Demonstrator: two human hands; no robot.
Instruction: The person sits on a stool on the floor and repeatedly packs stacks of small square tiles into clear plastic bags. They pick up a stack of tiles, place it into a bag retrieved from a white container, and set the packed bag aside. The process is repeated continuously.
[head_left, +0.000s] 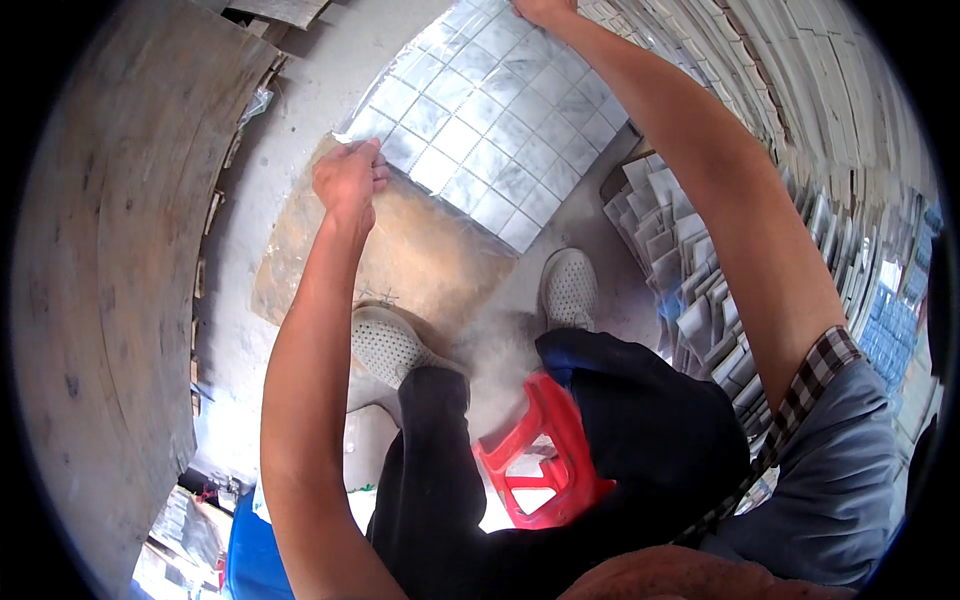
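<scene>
A sheet of mosaic tile (480, 130) with grey-veined white squares lies slanted across the upper middle. My left hand (350, 180) is closed at its near left corner, the fingers curled in at the edge. At the far side my right hand (547, 8) is bent in on the sheet's edge, partly cut off by the top of the picture. Under the near part of the sheet is a worn brown board (400, 255), flat on the floor. Some shiny, clear film seems to run along the sheet's left edge.
Between my legs stands a red plastic stool (550, 460). Stacked loose tiles (690, 260) fill the right side, with tall rows of tiles (840, 70) behind them. A large wooden panel (110, 250) takes up the left. Something blue (255, 555) sits at lower left.
</scene>
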